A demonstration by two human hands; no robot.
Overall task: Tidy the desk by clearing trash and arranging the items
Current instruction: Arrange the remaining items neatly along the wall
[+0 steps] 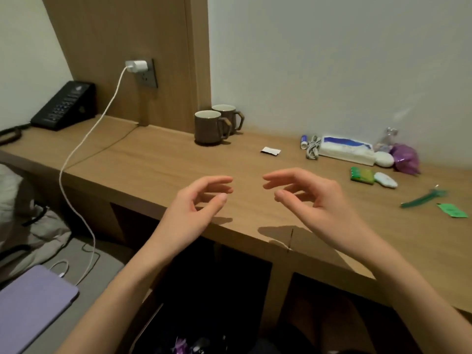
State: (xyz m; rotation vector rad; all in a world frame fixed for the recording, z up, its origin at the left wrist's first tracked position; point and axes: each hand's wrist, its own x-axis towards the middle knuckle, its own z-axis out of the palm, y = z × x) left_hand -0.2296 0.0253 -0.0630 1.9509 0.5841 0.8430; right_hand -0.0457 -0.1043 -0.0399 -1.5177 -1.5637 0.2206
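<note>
Left hand: the left hand (201,198) hovers over the front edge of the table (158,162) at centre frame, fingers curled loosely and spread, holding nothing.
Right hand: the right hand (304,192) mirrors it just to the right, released and empty, fingertips facing the left hand's; both seem poised to start, not committed to any item.
Clutter: most loose things crowd the right of the frame against the wall, which is likely where the tidying must centre.
Tissue pack: a white and blue tissue pack (344,149) lies flat near the wall, with a coiled cable (313,148) and a small blue tube (304,141) just beside its left end.
Purple bag: a crumpled purple bag (406,158) sits at the pack's right end, a white pebble-like object (384,158) touching or nearly touching it; the bag looks like trash.
Green items: a green packet (362,175), a green razor-like tool (424,198) and a green wrapper (452,210) lie scattered toward the right edge, apart from one another.
Paper scrap: a small white scrap (270,151) lies alone mid-table, nearest the hands, so a probable first pick.
Mugs: two brown mugs (217,125) stand upright side by side at the wall corner, already orderly.
Left side: a black phone (63,106) sits at upper left; a white charger cable (84,149) runs from the wall plug down off the table.
</note>
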